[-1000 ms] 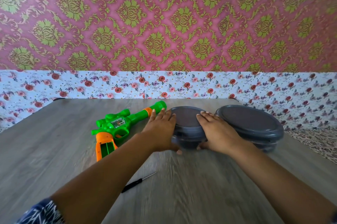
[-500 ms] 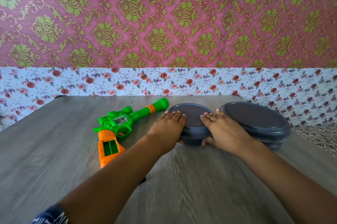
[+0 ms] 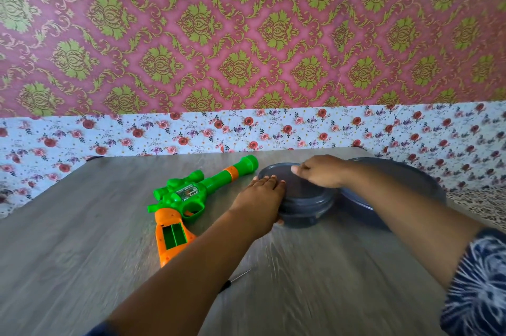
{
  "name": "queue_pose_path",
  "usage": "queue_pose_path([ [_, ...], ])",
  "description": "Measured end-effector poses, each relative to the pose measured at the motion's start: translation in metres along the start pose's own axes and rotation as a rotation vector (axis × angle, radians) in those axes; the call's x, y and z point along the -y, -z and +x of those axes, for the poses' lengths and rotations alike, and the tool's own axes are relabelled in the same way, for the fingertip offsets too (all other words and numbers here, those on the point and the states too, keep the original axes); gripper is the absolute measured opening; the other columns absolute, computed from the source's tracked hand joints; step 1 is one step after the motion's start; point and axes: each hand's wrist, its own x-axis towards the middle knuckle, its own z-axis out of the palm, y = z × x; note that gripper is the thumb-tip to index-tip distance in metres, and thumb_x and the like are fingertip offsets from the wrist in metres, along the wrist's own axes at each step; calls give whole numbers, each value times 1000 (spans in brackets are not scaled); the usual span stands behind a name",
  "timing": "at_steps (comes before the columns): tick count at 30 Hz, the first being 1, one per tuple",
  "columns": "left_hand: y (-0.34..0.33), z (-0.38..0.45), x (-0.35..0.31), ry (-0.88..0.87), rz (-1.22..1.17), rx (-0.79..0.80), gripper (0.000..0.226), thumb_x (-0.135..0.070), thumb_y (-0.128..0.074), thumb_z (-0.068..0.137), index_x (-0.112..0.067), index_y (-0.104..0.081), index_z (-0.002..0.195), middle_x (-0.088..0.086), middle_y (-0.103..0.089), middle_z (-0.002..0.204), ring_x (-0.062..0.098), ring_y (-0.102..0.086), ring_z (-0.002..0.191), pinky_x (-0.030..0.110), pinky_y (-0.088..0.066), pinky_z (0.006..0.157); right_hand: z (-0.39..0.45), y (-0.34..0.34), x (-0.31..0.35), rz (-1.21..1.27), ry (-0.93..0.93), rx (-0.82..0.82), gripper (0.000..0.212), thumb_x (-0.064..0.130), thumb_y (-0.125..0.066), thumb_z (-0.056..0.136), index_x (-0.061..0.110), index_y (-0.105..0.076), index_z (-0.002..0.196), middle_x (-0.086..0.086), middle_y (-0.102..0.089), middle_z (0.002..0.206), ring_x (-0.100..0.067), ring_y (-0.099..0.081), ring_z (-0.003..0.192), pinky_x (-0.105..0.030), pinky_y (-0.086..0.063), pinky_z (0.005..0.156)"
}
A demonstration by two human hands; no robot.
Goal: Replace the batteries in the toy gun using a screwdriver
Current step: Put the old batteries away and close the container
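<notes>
A green-and-orange toy gun [image 3: 191, 198] lies flat on the grey wood-grain counter [image 3: 68, 240], just left of the left hand [image 3: 260, 198]. Its long axis runs diagonally, the barrel pointing up and to the right, the orange grip (battery bay uncovered) toward the camera. The left hand cups the near-left side of a small round grey container [image 3: 304, 204], fingers over its lid. The right hand [image 3: 320, 171] grips the lid's far edge. A larger grey container [image 3: 397, 185] sits just right. A screwdriver [image 3: 235, 279] lies nearer, partly hidden by the left forearm.
</notes>
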Motion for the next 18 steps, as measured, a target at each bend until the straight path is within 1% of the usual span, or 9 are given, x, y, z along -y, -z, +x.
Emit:
queue_pose_path([
  [1,-1,0,0,3,-2,-5,74,-27,-56,92,-10,-13,150,12,-13,158,26,-14,145,33,-7,118,5,-5,0,-31,0,4,61,54,-27,94,7,-51,126,-14,-51,133,-28,-49,118,-36,-39,94],
  [2,-2,0,0,3,-6,-15,75,-27,-56,91,-10,-13,150,12,-13,158,26,-14,145,33,-8,118,8,-8,0,-59,5,-11,59,51,-27,96,6,-50,126,-16,-51,132,-29,-49,117,-35,-39,92],
  [5,-9,0,3,-1,-30,-55,76,-29,-57,91,-12,-12,150,10,-11,158,24,-13,145,31,-11,117,17,-11,-1,-74,-23,-87,33,31,-35,98,6,-56,103,-18,-58,116,-27,-52,93,-30,-36,75],
  [6,-11,-1,4,2,-41,-54,76,-30,-57,91,-12,-12,150,9,-11,158,24,-12,146,31,-10,117,20,-10,-2,-78,-40,-102,24,22,-38,97,7,-56,96,-18,-59,114,-26,-52,89,-29,-37,71],
  [7,-12,-1,3,4,-50,-52,77,-31,-57,90,-12,-12,150,9,-10,158,23,-12,146,31,-10,117,21,-10,-4,-91,-47,-105,21,15,-39,95,7,-57,97,-17,-59,116,-27,-53,91,-29,-41,71],
  [10,-12,-3,4,10,-72,-46,78,-30,-58,90,-14,-11,150,7,-9,159,23,-10,146,31,-9,117,15,-10,-6,-127,-29,-104,38,7,-38,93,12,-52,128,-16,-50,133,-31,-52,114,-35,-45,93],
  [12,-8,-5,6,7,-97,-50,77,-31,-58,90,-17,-11,150,3,-8,159,20,-10,146,30,-11,117,7,-9,-5,-181,-5,-93,44,7,-37,94,15,-44,137,-14,-44,140,-32,-48,122,-37,-42,100],
  [15,2,-10,9,1,-106,-30,77,-34,-57,90,-18,-12,150,1,-8,159,17,-10,146,30,-12,116,-6,-2,-5,-232,54,-96,45,8,-40,94,20,-43,137,-11,-42,143,-30,-46,123,-36,-40,98],
  [18,12,-18,7,-12,-89,-65,76,-35,-55,90,-17,-11,150,2,-4,160,18,-7,146,31,-9,117,-31,0,-8,-195,125,-199,39,12,-48,92,21,-51,130,-6,-50,136,-25,-51,118,-32,-42,91],
])
